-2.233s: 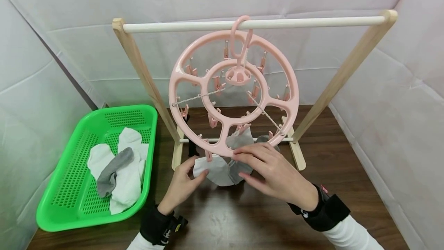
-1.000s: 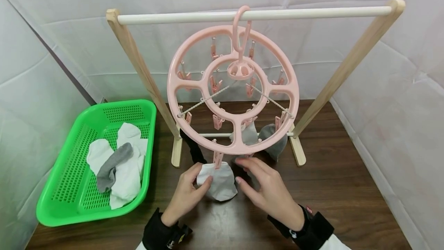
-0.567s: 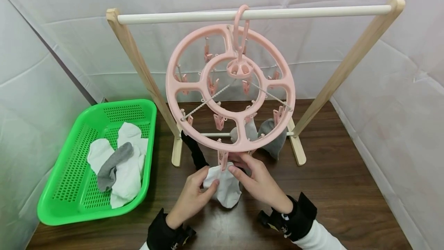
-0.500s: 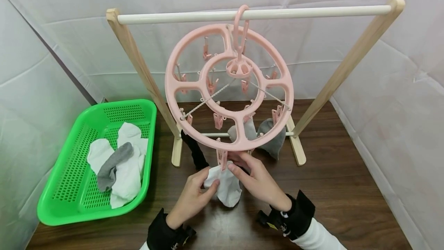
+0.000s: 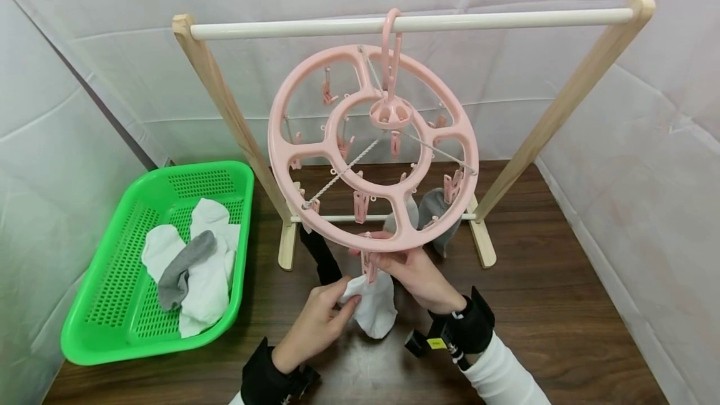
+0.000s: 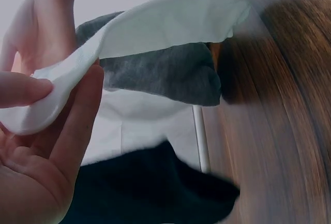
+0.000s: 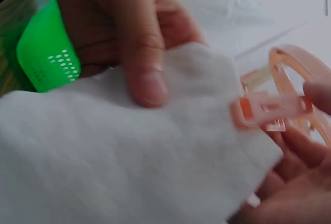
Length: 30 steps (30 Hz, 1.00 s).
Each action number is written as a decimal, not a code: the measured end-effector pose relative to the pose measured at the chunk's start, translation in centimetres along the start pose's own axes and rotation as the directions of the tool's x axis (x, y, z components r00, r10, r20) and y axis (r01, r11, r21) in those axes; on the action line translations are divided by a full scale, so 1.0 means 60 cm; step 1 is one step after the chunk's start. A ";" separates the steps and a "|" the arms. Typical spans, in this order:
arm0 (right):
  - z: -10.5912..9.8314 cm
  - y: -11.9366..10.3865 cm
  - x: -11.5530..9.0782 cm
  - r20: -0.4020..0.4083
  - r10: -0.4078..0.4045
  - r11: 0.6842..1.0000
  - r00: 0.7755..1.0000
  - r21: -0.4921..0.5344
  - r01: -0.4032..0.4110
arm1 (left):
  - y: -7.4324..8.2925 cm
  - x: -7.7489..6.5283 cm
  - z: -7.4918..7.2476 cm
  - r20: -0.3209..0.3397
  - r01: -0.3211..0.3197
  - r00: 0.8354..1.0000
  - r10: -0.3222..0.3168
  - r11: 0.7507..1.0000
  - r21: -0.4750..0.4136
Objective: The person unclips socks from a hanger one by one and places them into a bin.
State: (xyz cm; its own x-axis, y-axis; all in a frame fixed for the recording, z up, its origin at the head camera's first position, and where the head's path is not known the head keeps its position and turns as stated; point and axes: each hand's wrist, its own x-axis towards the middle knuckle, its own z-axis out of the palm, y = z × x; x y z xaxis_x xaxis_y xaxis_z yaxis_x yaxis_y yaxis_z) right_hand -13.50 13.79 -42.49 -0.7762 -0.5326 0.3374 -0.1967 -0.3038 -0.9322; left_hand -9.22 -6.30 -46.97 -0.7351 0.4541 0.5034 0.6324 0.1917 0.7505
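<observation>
In the head view my left hand (image 5: 315, 324) pinches the edge of a white sock (image 5: 377, 311) between thumb and fingers. My right hand (image 5: 424, 277) pinches a pink clothes peg (image 5: 368, 264) above it, beneath the round pink drying hanger (image 5: 388, 244). The right wrist view has the peg (image 7: 276, 111) at the corner of the white cloth (image 7: 103, 157); whether it bites the cloth is hard to tell. Beyond the hands hang a black sock (image 5: 320, 258), a grey sock (image 5: 430, 206) and a lighter grey one (image 5: 412, 212), partly behind the hanger.
The hanger hooks over the white rail (image 5: 281, 30) of a wooden stand (image 5: 225, 105), with several other pegs dangling from its rings. At left stands a green basket (image 5: 240, 292) holding white socks (image 5: 205, 292) and a grey sock (image 5: 182, 270). Dark wooden floor (image 5: 551, 305) lies around.
The right hand has come off the hanger's rim, moved left and taken hold of the peg. The hanger has turned. My left hand and the white sock have shifted right.
</observation>
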 end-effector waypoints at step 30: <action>-0.038 -0.002 0.013 -0.045 -0.044 0.998 0.998 0.031 0.046 | -0.003 0.001 -0.044 -0.037 -0.024 0.999 0.031 0.986 0.164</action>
State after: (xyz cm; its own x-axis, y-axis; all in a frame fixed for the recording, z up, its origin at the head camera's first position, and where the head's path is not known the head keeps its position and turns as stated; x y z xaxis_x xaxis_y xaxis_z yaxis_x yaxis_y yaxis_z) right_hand -15.46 15.22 -42.41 -0.7928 -0.4826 0.3723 -0.2135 -0.3523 -0.9112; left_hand -10.03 -8.61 -45.92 -0.7239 0.4271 0.5418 0.6815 0.3204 0.6580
